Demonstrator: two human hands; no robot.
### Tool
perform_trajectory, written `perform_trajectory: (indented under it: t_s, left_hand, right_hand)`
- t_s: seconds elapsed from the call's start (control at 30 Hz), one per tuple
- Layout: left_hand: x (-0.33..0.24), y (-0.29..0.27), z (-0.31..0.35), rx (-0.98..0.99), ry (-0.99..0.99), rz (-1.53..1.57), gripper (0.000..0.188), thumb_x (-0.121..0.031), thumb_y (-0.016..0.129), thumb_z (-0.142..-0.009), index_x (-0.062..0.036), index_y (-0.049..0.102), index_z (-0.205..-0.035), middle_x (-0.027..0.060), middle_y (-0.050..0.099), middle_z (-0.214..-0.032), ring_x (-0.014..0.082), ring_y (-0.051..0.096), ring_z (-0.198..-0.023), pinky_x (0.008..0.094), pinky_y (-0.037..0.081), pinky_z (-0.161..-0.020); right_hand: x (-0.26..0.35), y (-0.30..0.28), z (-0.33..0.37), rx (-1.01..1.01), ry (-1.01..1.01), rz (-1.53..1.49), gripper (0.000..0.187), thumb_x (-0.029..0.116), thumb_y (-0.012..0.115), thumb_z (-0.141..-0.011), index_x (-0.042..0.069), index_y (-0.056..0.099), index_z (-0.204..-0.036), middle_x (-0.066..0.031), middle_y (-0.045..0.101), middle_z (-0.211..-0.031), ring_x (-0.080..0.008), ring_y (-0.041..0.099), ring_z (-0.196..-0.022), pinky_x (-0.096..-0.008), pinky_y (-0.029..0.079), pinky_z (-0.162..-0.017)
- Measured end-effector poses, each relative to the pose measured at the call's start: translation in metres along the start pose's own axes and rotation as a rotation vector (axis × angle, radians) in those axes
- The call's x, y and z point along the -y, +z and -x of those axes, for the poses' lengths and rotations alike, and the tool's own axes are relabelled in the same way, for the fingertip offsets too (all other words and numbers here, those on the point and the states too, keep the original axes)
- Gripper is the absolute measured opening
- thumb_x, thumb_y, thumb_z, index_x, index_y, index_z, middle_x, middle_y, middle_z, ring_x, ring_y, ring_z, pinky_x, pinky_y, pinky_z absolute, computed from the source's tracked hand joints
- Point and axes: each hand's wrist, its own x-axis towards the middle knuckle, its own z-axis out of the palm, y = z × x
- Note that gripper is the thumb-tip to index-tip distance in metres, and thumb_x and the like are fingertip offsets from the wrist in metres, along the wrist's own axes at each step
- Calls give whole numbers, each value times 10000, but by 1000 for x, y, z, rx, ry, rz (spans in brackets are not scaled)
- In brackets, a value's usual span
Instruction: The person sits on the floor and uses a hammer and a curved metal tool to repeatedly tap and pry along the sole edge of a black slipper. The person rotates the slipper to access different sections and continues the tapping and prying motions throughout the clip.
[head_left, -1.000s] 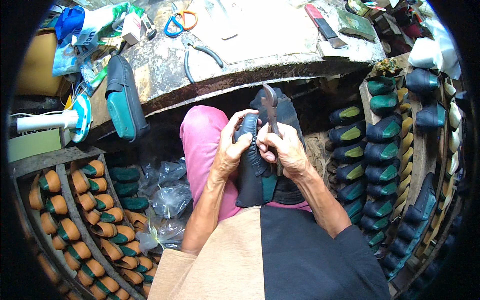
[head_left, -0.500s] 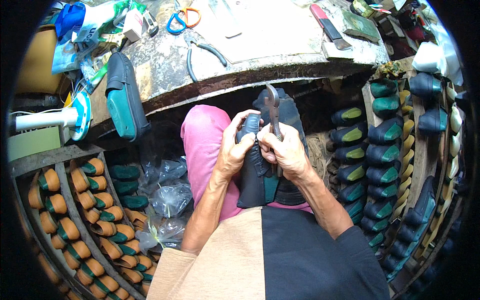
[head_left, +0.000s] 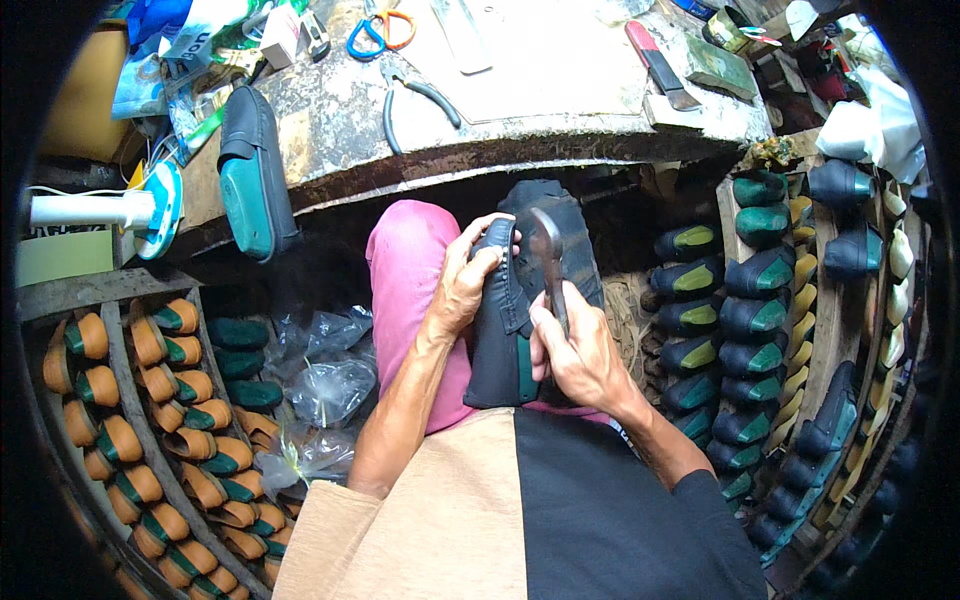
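Note:
A black shoe (head_left: pixel 493 355) with a green lining showing along one edge lies lengthwise over my lap. My left hand (head_left: pixel 462 285) is closed around its far end, fingers over the top and thumb on the stitched seam. Beside it, my right hand (head_left: pixel 580 355) grips a metal tool that looks like lasting pincers (head_left: pixel 549 255). The curved head points up and away, blurred by motion and apart from the shoe. Under the tool, a dark worn pad (head_left: pixel 570 230) covers my right knee.
Ahead is a worn workbench (head_left: pixel 320 130) with scissors (head_left: pixel 380 35), pliers (head_left: pixel 405 100) and a red-handled knife (head_left: pixel 660 65). Another black shoe (head_left: pixel 255 180) leans at its left edge. Racks hold tan-and-green shoes (head_left: pixel 120 440) left and black-and-green shoes (head_left: pixel 755 315) right. Plastic bags (head_left: pixel 330 390) lie left of my knee.
My right hand has moved back from the shoe's seam, and the pincers have swung slightly down and away from it. My left hand still holds the shoe. The whole view has shifted slightly.

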Motion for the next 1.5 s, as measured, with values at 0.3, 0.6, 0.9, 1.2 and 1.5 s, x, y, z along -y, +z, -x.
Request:
perform_trajectory:
  t_s: [0.3, 0.6, 0.9, 1.2, 1.5]
  left_hand:
    - [-5, 5, 2, 13, 52, -119, 580, -215, 616, -998, -19, 648, -1543, 74, 758, -1297, 147, 687, -1154, 310, 529, -1076]
    - [5, 10, 4, -91, 31, 90, 597, -463, 429, -1237, 2, 643, -1545, 113, 772, -1344, 197, 735, -1179, 346, 574, -1076]
    - [4, 17, -1, -163, -55, 87, 675, -544, 310, -1267, -44, 742, -1402, 68, 781, -1156, 145, 706, -1035, 309, 569, -968]
    - [7, 16, 5, -154, 58, -76, 641, -426, 244, -1287, -14, 716, -1421, 60, 774, -1147, 138, 696, -1048, 321, 552, -1024]
    - [11, 12, 0, -210, 61, -207, 705, -514, 260, -1266, -6, 728, -1411, 127, 788, -1241, 230, 709, -1187, 372, 523, -1127]
  right_hand:
    - [38, -8, -22, 40, 27, 469, 184, 132, 614, -1114, -44, 561, -1112, -334, 690, -777, -569, 696, -776, -597, 539, -674]
    - [49, -4, -27, 90, 18, 498, 211, 181, 622, -1137, -21, 595, -1190, -194, 662, -691, -428, 672, -636, -523, 521, -647]
    - [16, -3, -8, -15, -313, 314, 125, 55, 563, -1130, -54, 601, -1180, -83, 630, -683, -180, 633, -570, -354, 506, -559]
    - [3, -9, -18, 44, -88, 366, 191, 159, 568, -1148, -13, 588, -1068, -76, 621, -635, -153, 587, -460, -339, 454, -467]
    - [9, 2, -3, 75, -131, 369, 169, 141, 543, -1176, -20, 590, -1155, -79, 628, -647, -151, 553, -450, -325, 453, -461]
